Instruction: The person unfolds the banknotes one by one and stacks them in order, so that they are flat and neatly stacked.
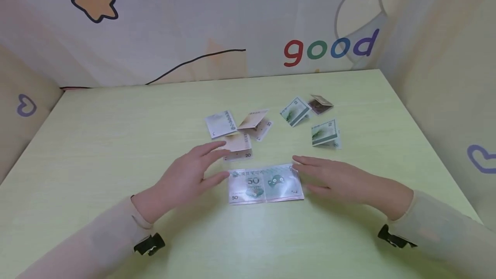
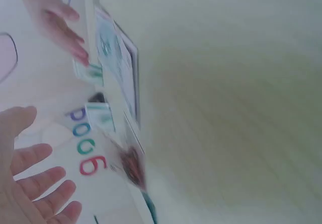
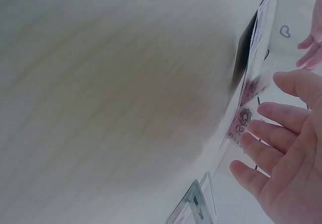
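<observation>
A 50 play banknote [image 1: 253, 188] with a crease down its middle lies on the table between the two hands. My left hand [image 1: 184, 180] hovers at its left end, fingers apart and holding nothing. At the note's right end is my right hand [image 1: 341, 182], palm inward, its fingers extended and nothing gripped. Just beyond the left fingertips stands a folded 20 note [image 1: 238, 142]. In the left wrist view the left hand [image 2: 37, 183] shows relaxed fingers, and the right wrist view shows the right hand [image 3: 287, 143] likewise.
Behind the 50 note, folded notes stand like small tents: a pale one [image 1: 220, 124], another 20 note [image 1: 252, 119], two green 2 notes [image 1: 294, 110] and a brown one [image 1: 320, 104]. A printed cloth [image 1: 186, 16] hangs along the table's back edge.
</observation>
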Tool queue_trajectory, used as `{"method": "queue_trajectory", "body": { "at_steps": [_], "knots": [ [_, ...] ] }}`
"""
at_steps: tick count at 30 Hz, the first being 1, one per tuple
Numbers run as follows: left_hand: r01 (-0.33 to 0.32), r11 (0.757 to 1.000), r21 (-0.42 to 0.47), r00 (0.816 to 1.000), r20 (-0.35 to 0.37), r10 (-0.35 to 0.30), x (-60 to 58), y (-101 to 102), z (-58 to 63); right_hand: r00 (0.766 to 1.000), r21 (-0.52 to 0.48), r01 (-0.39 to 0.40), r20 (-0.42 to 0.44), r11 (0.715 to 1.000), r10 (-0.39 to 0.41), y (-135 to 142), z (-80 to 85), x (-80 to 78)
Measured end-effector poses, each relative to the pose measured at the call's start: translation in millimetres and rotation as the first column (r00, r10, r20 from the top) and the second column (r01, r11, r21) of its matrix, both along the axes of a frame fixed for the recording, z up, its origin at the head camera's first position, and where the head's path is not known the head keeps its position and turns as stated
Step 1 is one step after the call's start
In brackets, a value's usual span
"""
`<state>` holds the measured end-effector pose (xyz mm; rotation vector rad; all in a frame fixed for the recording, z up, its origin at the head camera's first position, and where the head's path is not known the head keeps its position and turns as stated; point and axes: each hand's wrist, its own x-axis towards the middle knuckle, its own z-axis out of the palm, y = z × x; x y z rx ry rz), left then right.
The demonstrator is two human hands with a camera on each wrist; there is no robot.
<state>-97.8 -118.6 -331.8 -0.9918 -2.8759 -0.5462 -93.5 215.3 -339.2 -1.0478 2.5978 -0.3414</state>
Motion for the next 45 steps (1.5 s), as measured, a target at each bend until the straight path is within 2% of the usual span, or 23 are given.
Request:
{"method": "queue_trajectory", "body": {
  "at_steps": [4,10,17,24,31,33,39,42,45],
  "knots": [
    [-0.110,0.991,0.078,0.990,0.101,0.102,-18.9,-10,-3.6,1.000,0.001,0.005,0.001,1.000,-0.005,1,0.2,0.6],
    [-0.214,0.966,0.145,0.960,0.215,0.180,-44.8,-22,-12.5,1.000,0.006,0.008,-0.010,1.000,-0.008,1,-0.2,0.8],
    [-0.273,0.958,0.092,0.920,0.316,0.231,-74.0,-26,-19.3,1.000,0.004,0.014,-0.005,1.000,-0.014,3,-2.1,1.6],
    [-0.278,0.959,0.047,0.901,0.359,0.244,-95.1,-26,-22.7,0.999,-0.008,0.012,-0.029,1.000,-0.012,6,-2.0,2.0],
    [-0.248,0.968,0.041,0.904,0.369,0.215,-105.4,-26,-28.2,1.000,-0.008,0.010,-0.027,1.000,-0.011,5,-4.7,0.5],
    [-0.249,0.968,0.035,0.900,0.377,0.218,-107.9,-25,-30.0,1.000,-0.005,0.013,-0.024,1.000,-0.013,5,-5.1,0.4],
    [-0.260,0.965,-0.015,0.874,0.421,0.242,-112.6,-24,-33.3,1.000,0.001,0.008,-0.019,1.000,-0.008,4,-6.5,-0.4],
    [-0.248,0.968,-0.039,0.869,0.432,0.240,-116.3,-24,-35.0,1.000,0.002,0.008,-0.020,1.000,-0.008,4,-6.7,-0.9],
    [-0.230,0.971,-0.058,0.873,0.429,0.233,-120.5,-23,-35.4,1.000,0.004,0.010,-0.017,1.000,-0.010,3,-6.4,-1.3]
  ]
}}
